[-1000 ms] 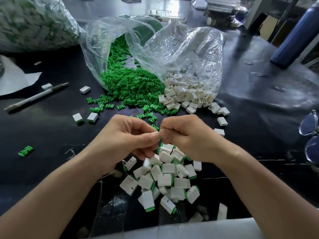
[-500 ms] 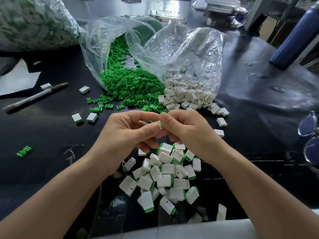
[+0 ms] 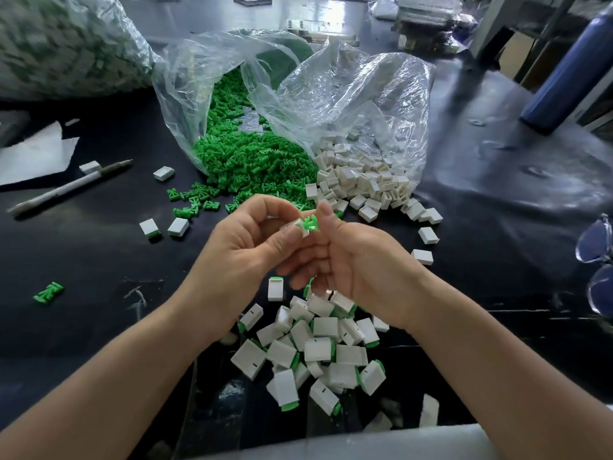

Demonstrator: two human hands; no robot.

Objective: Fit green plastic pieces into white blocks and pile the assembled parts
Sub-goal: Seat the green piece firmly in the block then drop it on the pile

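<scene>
Hands, two, bare, held together above table, centre of view. Left hand: thumb and curled fingers pinch one white block, clear of the surface. Right hand: thumb and forefinger pinch one green piece; other fingers curled under. Green piece touches the block's right end; how far it sits inside cannot be told.

Pile of assembled parts: white blocks with green edges showing, jumbled, on the table below the hands and between the wrists, near the front edge. One upright part stands just beyond the pile, beneath the hands.

Green heap: loose green pieces spilling from clear bag, beyond the hands; several strays lie before its mouth. White heap: empty blocks spilling from second bag, just right of the green heap and touching it. A few loose blocks trail off to the right of the hands.

Pair of blocks, side by side, left of the hands; one shows a green edge. Green stray, far left, well apart. Pen, lying slantwise at left, with small block just beside it; paper behind. Large filled bag, upper left corner, blurred. Blue bottle, upper right. Glasses, right edge, partly cut off.
</scene>
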